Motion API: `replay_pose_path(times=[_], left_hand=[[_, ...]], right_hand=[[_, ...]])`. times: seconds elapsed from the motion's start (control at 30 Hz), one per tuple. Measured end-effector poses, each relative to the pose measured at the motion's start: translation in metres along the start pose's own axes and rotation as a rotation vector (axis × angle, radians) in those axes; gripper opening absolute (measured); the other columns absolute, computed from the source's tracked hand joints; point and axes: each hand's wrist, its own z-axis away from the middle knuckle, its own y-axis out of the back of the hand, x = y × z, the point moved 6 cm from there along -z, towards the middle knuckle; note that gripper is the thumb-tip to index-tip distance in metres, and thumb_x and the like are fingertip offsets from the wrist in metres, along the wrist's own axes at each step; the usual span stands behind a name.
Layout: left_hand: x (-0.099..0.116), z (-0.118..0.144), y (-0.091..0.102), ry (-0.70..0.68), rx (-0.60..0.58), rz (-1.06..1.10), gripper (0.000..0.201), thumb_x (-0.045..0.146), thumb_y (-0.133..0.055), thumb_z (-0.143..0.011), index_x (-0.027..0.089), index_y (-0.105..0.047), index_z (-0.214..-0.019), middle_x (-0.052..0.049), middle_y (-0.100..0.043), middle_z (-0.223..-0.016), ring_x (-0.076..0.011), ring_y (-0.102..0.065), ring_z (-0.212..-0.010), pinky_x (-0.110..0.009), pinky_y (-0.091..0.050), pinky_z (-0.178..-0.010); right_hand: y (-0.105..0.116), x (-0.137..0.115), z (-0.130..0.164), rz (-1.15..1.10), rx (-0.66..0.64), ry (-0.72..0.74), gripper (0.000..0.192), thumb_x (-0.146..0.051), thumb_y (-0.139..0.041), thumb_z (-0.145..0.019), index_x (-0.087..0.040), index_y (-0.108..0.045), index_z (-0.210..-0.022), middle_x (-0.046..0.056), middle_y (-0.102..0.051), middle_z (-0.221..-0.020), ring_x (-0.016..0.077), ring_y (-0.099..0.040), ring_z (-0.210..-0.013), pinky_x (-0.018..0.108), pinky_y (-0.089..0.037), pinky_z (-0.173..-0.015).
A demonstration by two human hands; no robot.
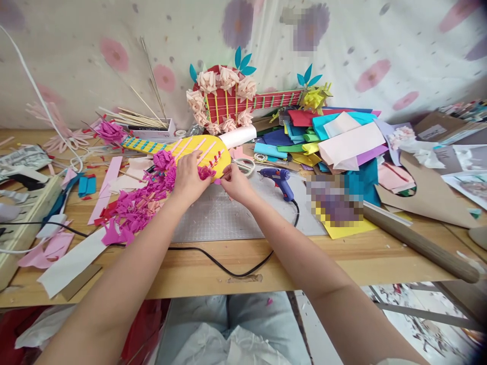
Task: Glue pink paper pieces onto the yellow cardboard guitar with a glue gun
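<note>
Cluttered wooden table (342, 261) against floral curtain, grey cutting mat (228, 218) at centre frame. Yellow paper guitar (198, 149) lying just above centre, body on the mat's top edge. Left hand (189, 177) pressed flat on the body, fingers closed over a magenta paper flower (206, 173). Right hand (236, 183) just beside it, fingertips pinched on something small at the guitar's rim; can't tell what. Looks like flower-fixing step; next likely needs glue gun (279, 180), lying right of centre, not in hand. White box (158, 131) at upper left holding wooden sticks (140, 119).
</note>
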Motion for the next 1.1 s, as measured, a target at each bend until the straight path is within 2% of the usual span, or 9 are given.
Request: replay_pose_path(times=[0.2, 0.5, 0.83, 1.1], left_hand=[[-0.012, -0.001, 0.0, 0.082, 0.002, 0.071, 0.061, 0.027, -0.073, -0.063, 0.022, -0.045, -0.117, -0.009, -0.055, -0.117, -0.0271, -0.049, -0.113, -0.044, -0.035, -0.099], [-0.015, -0.002, 0.001, 0.092, 0.011, 0.083, 0.062, 0.026, -0.075, -0.062, 0.021, -0.046, -0.117, -0.01, -0.056, -0.117, -0.027, -0.05, -0.113, -0.043, -0.035, -0.099], [-0.019, 0.0, 0.0, 0.091, 0.014, 0.088, 0.06, 0.024, -0.074, -0.062, 0.022, -0.047, -0.116, -0.009, -0.057, -0.116, -0.027, -0.05, -0.113, -0.042, -0.035, -0.098], [-0.019, 0.0, -0.002, 0.098, 0.006, 0.081, 0.058, 0.026, -0.074, -0.062, 0.021, -0.048, -0.114, -0.009, -0.057, -0.117, -0.0272, -0.049, -0.114, -0.042, -0.035, -0.099]], right_hand=[[-0.006, 0.001, -0.005, 0.013, 0.019, -0.061, 0.028, -0.02, -0.059, -0.069, -0.023, -0.034, -0.08, -0.002, -0.059, -0.071, 0.0184, -0.059, -0.073, 0.032, -0.043, -0.067], [-0.011, 0.007, -0.014, 0.039, 0.028, -0.12, 0.028, -0.023, -0.058, -0.066, -0.024, -0.034, -0.08, 0.0, -0.06, -0.078, 0.0199, -0.06, -0.076, 0.037, -0.045, -0.074], [-0.02, 0.014, -0.017, -0.173, 0.025, -0.148, 0.025, -0.019, -0.057, -0.067, -0.023, -0.036, -0.08, -0.004, -0.057, -0.07, 0.0132, -0.059, -0.062, 0.029, -0.049, -0.06], [-0.013, 0.005, -0.006, -0.369, 0.01, -0.257, 0.025, -0.014, -0.057, -0.072, -0.023, -0.035, -0.081, -0.003, -0.058, -0.063, 0.0129, -0.061, -0.058, 0.023, -0.049, -0.047]])
